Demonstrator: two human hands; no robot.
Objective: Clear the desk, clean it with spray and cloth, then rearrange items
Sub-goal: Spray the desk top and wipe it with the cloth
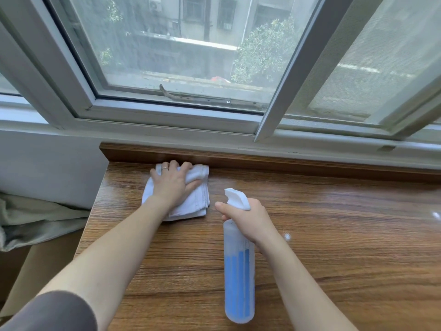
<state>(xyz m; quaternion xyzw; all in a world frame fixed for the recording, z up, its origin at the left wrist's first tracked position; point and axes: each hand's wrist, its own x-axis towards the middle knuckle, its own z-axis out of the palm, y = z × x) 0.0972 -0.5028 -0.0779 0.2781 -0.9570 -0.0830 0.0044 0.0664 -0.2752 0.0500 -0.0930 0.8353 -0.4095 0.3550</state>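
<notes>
A folded white cloth point(195, 199) lies near the back left corner of the wooden desk point(334, 235). My left hand point(173, 182) presses flat on top of the cloth, fingers curled over its far edge; a ring shows on one finger. My right hand point(248, 219) grips the neck of a translucent spray bottle point(239, 278) with blue liquid and a white trigger head. The bottle hangs above the desk's middle, nozzle pointing away towards the back left. A few wet droplets glisten on the wood to the right of my wrist.
A raised wooden ledge point(262, 163) runs along the desk's back edge under the window frame point(167, 120). The window sash on the right stands open inward. Left of the desk, past its edge, lies crumpled grey-green fabric point(31, 220) beside a white wall.
</notes>
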